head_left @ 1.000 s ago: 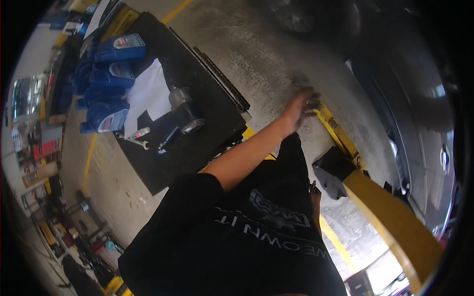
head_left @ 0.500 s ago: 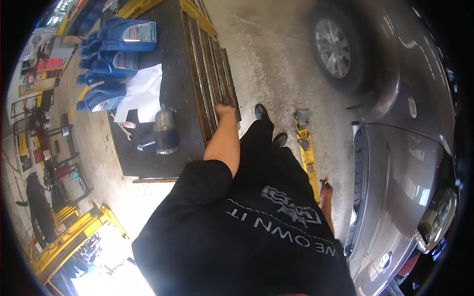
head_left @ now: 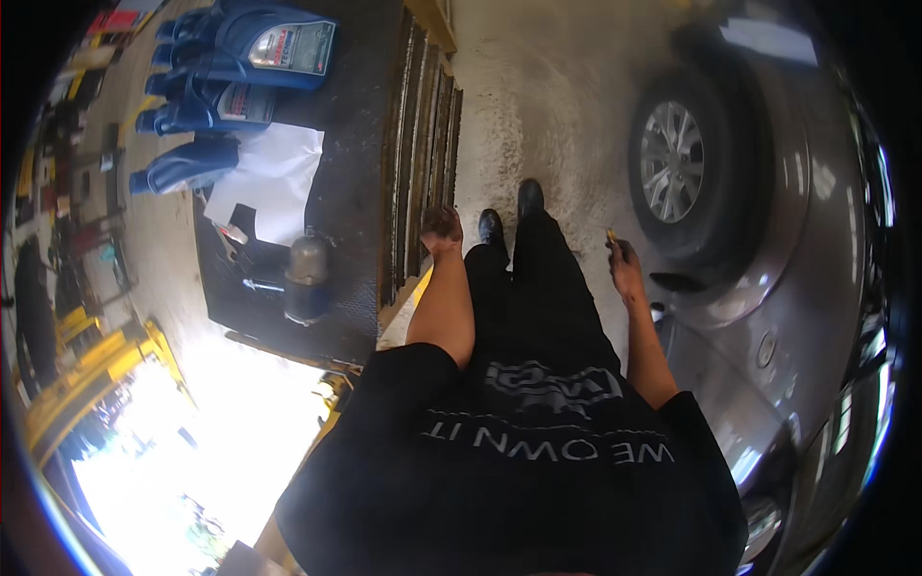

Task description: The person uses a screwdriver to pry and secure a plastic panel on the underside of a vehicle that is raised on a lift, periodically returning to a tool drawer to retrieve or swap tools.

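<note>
My left hand (head_left: pixel 441 230) is beside the ridged metal side (head_left: pixel 419 163) of a black bench (head_left: pixel 351 240); motion smears its fingers, and contact is unclear. My right hand (head_left: pixel 624 264) holds a small brass-coloured object (head_left: pixel 611 233) out over the floor. On the bench, several blue bottles (head_left: pixel 230 43) lie around white paper (head_left: pixel 279 163), with a silver-and-dark cylinder (head_left: pixel 307 278) and a small slim tool (head_left: pixel 262 285) nearer me.
A grey car (head_left: pixel 788 336) with a wheel (head_left: pixel 672 163) stands close on my right. Concrete floor (head_left: pixel 538 96) runs between bench and car, under my shoes. Yellow steel equipment (head_left: pixel 134 350) is at the lower left, beside a glaring bright area.
The view has swung and moved forward along the bench: the wheel sits lower in the picture. My right hand has risen into fuller view; my left hand has slid along the bench's side.
</note>
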